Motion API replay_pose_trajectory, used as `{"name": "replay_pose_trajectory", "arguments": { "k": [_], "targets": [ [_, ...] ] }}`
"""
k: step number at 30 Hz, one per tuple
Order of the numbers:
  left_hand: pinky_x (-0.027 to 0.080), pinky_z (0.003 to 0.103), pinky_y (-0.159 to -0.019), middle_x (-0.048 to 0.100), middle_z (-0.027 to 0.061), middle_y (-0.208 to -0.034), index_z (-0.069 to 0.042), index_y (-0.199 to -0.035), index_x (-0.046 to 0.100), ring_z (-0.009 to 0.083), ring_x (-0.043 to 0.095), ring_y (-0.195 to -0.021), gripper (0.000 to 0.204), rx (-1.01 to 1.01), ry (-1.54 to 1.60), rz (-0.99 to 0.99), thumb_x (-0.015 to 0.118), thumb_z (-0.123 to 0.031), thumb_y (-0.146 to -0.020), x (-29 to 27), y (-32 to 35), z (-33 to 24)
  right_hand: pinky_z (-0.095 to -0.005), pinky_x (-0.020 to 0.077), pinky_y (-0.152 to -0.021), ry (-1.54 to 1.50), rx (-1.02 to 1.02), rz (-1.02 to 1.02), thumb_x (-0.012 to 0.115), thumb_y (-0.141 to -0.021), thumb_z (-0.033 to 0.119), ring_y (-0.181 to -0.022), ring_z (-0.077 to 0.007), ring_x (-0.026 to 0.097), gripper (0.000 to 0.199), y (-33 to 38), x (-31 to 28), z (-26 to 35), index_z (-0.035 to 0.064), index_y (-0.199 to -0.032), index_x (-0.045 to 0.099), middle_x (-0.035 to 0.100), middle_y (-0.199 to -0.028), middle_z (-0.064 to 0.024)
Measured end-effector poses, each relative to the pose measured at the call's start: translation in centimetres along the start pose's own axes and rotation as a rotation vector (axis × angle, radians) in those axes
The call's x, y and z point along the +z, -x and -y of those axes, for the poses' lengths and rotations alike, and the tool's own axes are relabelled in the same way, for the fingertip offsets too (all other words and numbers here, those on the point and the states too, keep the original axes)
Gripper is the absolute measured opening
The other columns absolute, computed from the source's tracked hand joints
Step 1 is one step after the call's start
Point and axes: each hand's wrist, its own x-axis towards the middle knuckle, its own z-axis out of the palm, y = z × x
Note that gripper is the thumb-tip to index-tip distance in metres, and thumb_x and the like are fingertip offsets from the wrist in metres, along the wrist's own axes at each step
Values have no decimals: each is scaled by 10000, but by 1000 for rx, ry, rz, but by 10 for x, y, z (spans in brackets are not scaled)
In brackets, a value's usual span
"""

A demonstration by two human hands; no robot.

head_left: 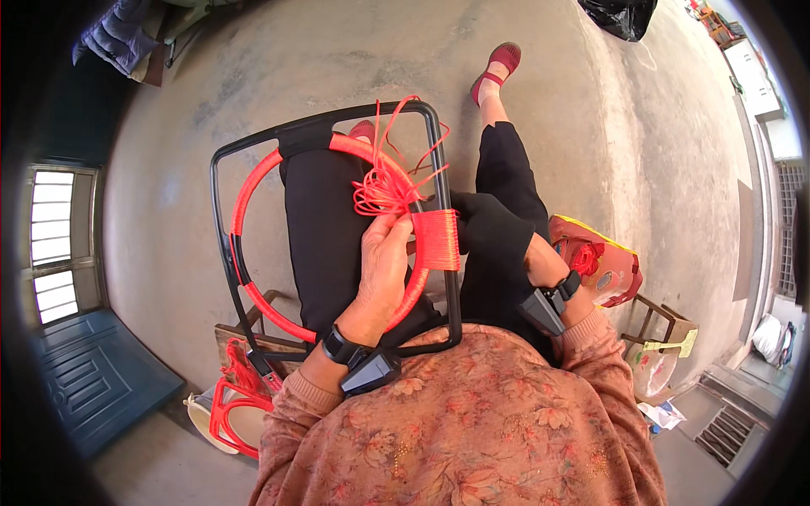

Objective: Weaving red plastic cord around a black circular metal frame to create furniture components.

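Observation:
A black rounded-square frame [221,185] rests on my lap, with a ring [253,190] inside it. Red cord is wound over most of the ring. On the right, a wide band of red cord [438,239] binds ring and frame rail together. My bare left hand [384,268] is closed at the band's left edge, pinching a loose bundle of red cord [384,190] that loops up over the frame's corner. In a black glove, my right hand [494,229] is closed about the rail just right of the band; its fingertips are partly hidden.
To the right stand a red and yellow bag [620,268] with red cord in it and a small wooden stool [662,325]. A red plastic-framed item [232,413] lies at lower left. A black plastic bag [620,15] sits on the concrete floor [582,160] far ahead.

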Motion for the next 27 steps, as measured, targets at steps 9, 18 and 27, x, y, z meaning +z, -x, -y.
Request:
{"name": "replay_pose_trajectory", "arguments": {
  "k": [9, 18, 27],
  "targets": [
    [557, 282, -726, 661, 51, -942, -8, -1166, 565, 131, 651, -813, 227, -27, 57, 5, 461, -104, -989, -2, -2, 0, -274, 495, -820, -649, -377, -403, 601, -884, 54, -920, -146, 636, 180, 45, -64, -6, -9, -1047, 644, 685, -1066, -105],
    [529, 286, -809, 607, 82, -1151, -18, -1278, 502, 132, 626, -974, 335, 54, -3, 80, 523, -171, -980, 3, 2, -6, -237, 469, -722, -248, -106, -315, 619, -908, 52, -780, -91, 574, 70, 44, -26, 18, 23, -971, 618, 616, -860, -20],
    [546, 311, -876, 651, 118, -1174, 18, -1307, 491, 160, 660, -1024, 380, -106, 154, 345, 574, -94, -954, 9, 4, -14, -268, 502, -706, -61, -262, -143, 628, -885, 72, -819, -126, 620, 134, 39, -29, 29, 1, -999, 634, 616, -913, -42]
  ]
}}
